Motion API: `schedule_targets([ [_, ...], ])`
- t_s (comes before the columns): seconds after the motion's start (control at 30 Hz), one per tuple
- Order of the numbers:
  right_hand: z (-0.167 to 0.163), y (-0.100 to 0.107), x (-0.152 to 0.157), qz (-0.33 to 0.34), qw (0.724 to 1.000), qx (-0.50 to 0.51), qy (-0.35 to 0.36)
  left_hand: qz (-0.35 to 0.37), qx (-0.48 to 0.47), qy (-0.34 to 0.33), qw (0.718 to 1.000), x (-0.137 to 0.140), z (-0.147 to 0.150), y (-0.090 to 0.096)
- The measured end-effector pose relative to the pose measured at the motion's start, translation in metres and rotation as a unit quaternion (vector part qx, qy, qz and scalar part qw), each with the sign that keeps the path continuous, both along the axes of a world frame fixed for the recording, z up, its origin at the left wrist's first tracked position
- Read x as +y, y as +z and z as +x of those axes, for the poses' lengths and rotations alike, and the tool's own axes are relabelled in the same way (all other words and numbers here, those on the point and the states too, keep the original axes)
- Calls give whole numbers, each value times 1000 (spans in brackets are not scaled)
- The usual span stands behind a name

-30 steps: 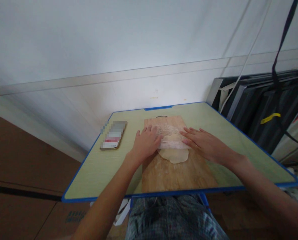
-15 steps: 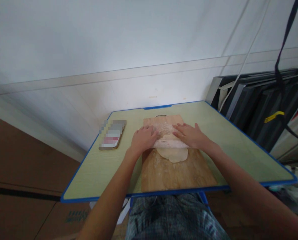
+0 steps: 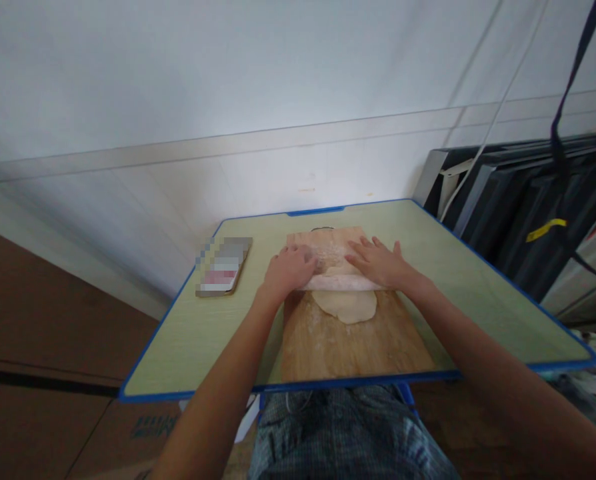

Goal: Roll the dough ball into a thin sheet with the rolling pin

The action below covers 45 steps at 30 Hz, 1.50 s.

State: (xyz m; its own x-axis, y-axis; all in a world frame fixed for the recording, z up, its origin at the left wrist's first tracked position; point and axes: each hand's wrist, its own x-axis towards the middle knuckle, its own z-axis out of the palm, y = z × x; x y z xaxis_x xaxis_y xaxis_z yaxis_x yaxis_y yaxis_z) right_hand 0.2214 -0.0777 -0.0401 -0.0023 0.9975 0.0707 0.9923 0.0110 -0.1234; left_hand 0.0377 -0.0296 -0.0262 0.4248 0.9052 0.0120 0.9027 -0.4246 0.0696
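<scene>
A floury rolling pin lies crosswise over a flattened sheet of dough. The dough's near part spreads out on my side of the pin, and a thin strip shows beyond it. My left hand rests palm down on the pin's left end, its fingers loosely bent forward over it. On the right end lies my right hand, flat, with fingers spread and thumb apart. Neither hand wraps round the pin. Beneath is a wooden cutting board, dusted with flour toward its far end.
The board lies on a pale green table with a blue rim. A phone, partly blurred out, lies left of the board. Dark flat panels lean beyond the right edge, where a black strap hangs. A white wall stands behind.
The rolling pin has shifted slightly away from me over the dough, with both hands on it. My left fingers look a little more bent, and the right fingers reach slightly farther forward.
</scene>
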Motion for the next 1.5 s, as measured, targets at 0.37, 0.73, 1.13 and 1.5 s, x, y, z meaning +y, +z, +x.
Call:
schedule_targets([
  [0.37,-2,3,3,-37,999,15,4,-13,1,5,1000,2,0,-1],
  [0.73,-13,3,-33,67,995,-73,20,70,4,28,997,-34,-9,-4],
  [1.13,-12,3,-22,28,998,-54,8,55,-6,15,998,-21,-6,-3],
  [1.5,-6,4,-9,-27,999,1,25,54,-2,31,998,-11,-1,-1],
])
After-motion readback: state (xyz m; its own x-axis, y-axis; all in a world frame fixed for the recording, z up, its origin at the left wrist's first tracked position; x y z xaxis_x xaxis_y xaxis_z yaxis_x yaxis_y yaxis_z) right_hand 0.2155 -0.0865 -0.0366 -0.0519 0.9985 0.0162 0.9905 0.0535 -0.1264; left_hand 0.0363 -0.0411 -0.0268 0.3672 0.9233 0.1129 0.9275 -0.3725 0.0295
